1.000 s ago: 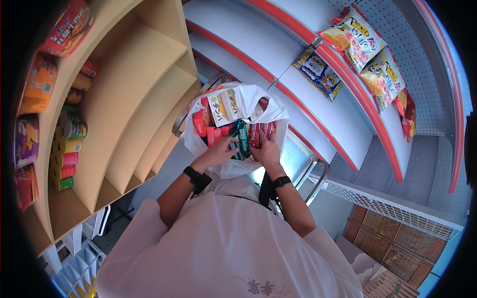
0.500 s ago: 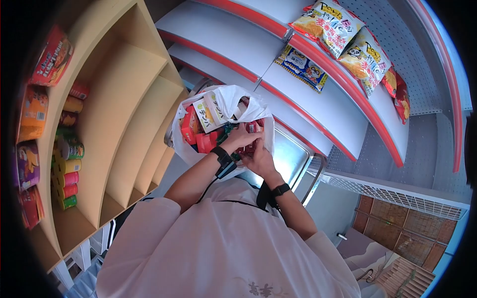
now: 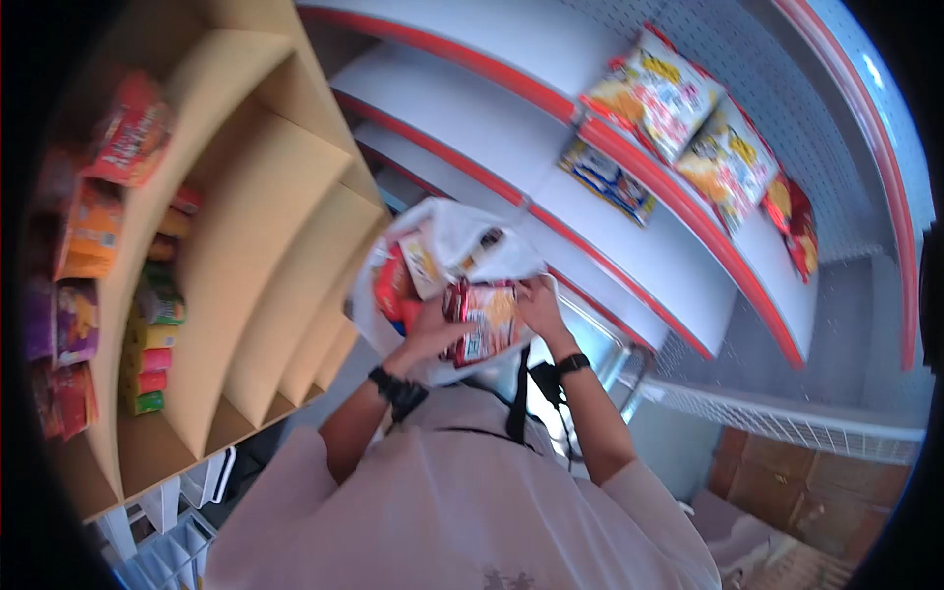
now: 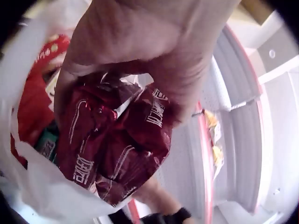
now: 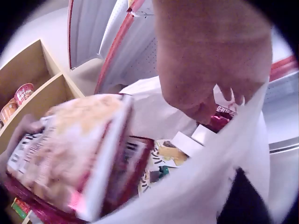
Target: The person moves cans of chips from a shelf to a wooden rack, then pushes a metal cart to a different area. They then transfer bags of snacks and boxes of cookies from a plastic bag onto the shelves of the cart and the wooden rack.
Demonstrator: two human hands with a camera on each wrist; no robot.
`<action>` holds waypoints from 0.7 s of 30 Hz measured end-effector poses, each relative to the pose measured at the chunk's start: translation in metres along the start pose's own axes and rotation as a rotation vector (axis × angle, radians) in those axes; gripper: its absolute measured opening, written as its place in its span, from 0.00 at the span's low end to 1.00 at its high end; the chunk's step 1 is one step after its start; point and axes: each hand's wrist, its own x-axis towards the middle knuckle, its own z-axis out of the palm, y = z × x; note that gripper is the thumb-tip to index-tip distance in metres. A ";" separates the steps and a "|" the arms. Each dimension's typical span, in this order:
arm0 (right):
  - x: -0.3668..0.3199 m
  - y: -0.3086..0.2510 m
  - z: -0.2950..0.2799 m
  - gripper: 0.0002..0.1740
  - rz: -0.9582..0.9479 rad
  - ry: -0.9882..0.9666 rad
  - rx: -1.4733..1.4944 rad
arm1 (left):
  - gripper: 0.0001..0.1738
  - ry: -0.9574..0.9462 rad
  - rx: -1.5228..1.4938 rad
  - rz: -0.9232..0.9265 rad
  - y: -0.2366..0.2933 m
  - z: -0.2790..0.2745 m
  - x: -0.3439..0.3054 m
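In the head view, my left hand (image 3: 425, 332) grips dark red snack packs (image 3: 489, 320) with pale fronts, over the mouth of a white plastic bag (image 3: 408, 363). Several shiny dark red packs (image 4: 121, 135) are bunched under the left palm (image 4: 135, 37) in the left wrist view. My right hand (image 3: 543, 310) holds the bag's right rim, its fingers curled inward; another dark red packet (image 5: 219, 121) shows by them in the right wrist view. Red packages (image 3: 391, 280) and a pale box (image 3: 423, 265) lie inside the bag. The right fingertips are partly hidden.
A wooden shelf unit (image 3: 285, 221) with cups and canisters (image 3: 157, 359) curves along the left. White shelves with red edges (image 3: 472, 59) at the right hold chip bags (image 3: 728, 162) and a blue-yellow packet (image 3: 607, 182). A metal cart surface (image 3: 580, 344) shows beside the bag.
The dark red packs have come up from among the bag's contents in my left hand, turned with pale fronts showing. My right hand has shifted outward to the bag's right rim.
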 end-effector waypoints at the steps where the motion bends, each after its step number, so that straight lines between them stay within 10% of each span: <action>1: 0.011 0.008 0.012 0.18 -0.202 -0.008 -0.113 | 0.40 -0.011 -0.049 -0.081 0.012 -0.015 -0.019; 6: 0.031 -0.008 0.023 0.27 0.012 -0.166 -0.265 | 0.43 0.108 -0.542 0.169 0.014 -0.086 -0.099; 13: 0.032 -0.049 0.021 0.36 0.252 -0.130 -0.416 | 0.29 0.474 -0.730 0.536 0.147 -0.185 -0.156; 21: 0.004 -0.042 0.018 0.31 -0.011 0.091 -0.276 | 0.25 0.520 -0.666 0.690 0.248 -0.214 -0.114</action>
